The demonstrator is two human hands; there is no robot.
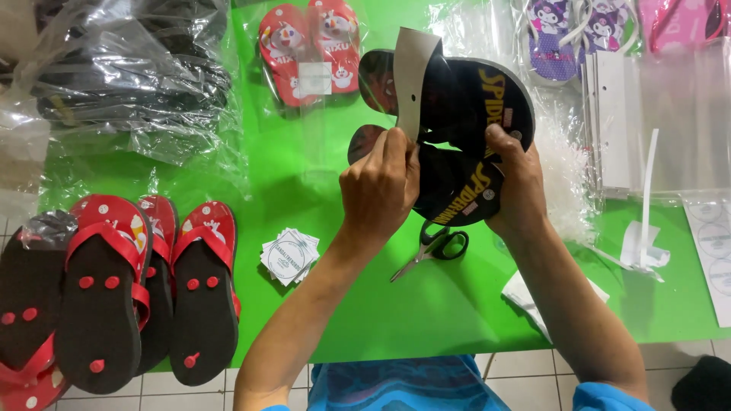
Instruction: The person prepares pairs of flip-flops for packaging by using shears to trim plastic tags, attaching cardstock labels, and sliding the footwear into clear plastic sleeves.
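While hands work, green table, tiled floor

My left hand and right hand are bare, with no gloves, rings or watch that I can see, and short, plain nails. Both forearms are uncovered up to the elbows. At the bottom edge my clothing shows: bright blue fabric with darker blue, wavy streaks, and a bit of blue sleeve by my right elbow.
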